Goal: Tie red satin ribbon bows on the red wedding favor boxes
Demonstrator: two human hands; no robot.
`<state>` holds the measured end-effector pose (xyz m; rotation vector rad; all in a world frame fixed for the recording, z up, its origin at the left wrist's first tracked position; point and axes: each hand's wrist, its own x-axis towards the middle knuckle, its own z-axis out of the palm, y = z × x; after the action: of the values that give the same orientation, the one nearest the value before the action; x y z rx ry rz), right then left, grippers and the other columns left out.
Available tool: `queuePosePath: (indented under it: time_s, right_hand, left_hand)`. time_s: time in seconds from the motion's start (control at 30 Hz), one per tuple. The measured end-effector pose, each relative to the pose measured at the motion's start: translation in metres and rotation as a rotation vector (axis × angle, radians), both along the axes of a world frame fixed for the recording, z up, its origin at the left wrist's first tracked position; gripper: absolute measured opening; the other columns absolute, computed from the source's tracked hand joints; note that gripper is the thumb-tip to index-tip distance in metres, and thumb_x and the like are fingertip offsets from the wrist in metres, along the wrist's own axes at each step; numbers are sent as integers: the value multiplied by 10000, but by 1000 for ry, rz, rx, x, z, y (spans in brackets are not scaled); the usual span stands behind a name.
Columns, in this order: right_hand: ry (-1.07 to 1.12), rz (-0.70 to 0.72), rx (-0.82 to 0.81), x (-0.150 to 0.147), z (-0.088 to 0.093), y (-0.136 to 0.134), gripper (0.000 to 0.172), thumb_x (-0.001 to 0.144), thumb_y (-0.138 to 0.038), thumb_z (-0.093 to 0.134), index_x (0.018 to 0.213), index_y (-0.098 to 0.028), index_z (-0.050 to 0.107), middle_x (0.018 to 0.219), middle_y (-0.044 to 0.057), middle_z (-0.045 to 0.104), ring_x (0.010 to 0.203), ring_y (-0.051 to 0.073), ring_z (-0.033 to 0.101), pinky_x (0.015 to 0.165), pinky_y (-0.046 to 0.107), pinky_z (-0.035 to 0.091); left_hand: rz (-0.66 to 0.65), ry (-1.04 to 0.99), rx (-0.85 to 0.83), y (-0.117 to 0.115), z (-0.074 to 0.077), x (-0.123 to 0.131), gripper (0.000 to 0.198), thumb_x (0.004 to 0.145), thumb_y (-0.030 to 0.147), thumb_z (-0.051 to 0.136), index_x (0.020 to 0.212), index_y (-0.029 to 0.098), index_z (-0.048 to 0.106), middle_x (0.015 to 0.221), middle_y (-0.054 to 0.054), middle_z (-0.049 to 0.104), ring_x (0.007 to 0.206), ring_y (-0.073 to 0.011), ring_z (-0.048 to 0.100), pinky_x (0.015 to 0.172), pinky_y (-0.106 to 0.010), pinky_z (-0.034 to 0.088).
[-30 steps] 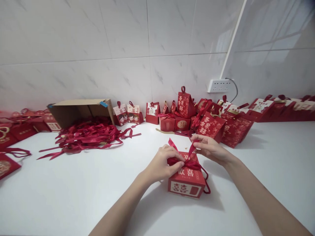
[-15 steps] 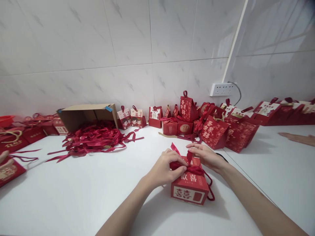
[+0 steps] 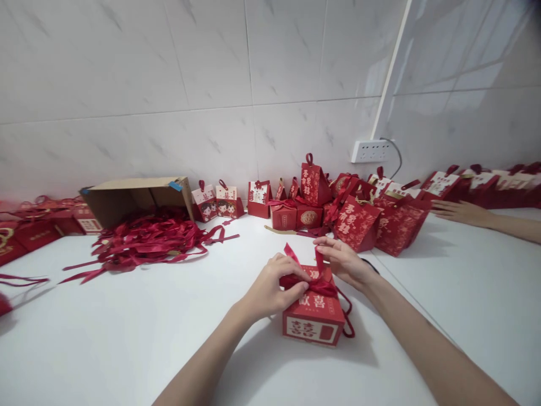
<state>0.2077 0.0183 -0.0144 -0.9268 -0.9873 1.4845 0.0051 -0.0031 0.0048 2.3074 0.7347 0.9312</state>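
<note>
A small red gift box with gold characters stands on the white table in front of me. A dark red ribbon crosses its top in a knot, with loops sticking up and a tail hanging down the right side. My left hand pinches the left loop of the ribbon beside the knot. My right hand pinches the upright right loop above the box.
A cardboard box lies on its side at the back left with a heap of loose red ribbons before it. Several red gift boxes line the tiled wall. Another person's hand rests on the table at right. A wall socket hangs above.
My hands have kept working the ribbon on the box top, the right hand dropping lower. Another person's hand has come further in from the right edge.
</note>
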Motion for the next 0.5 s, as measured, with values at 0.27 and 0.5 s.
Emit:
queuePosePath:
  time_s: [0.27,0.5]
  right_hand:
    - [-322,-172,108,3,1,6,308,555,-294,740,797,-187,583,621,-42,579,544,95,517,563,245,414]
    - [-613,-28,93,22,27,-13,417,719,-542,573,554,-172,476,365,-95,357,338,46,325,398,201,266]
  left_hand:
    - [-17,28,64,6,-1,-2,142,816,233,523,866,221,656,815,-27,635,804,-173,502,786,-344,410]
    - [14,6,-27,3,-1,-1,176,788,299,556,928,213,621,858,-34,596,861,-182,486,793,-337,402]
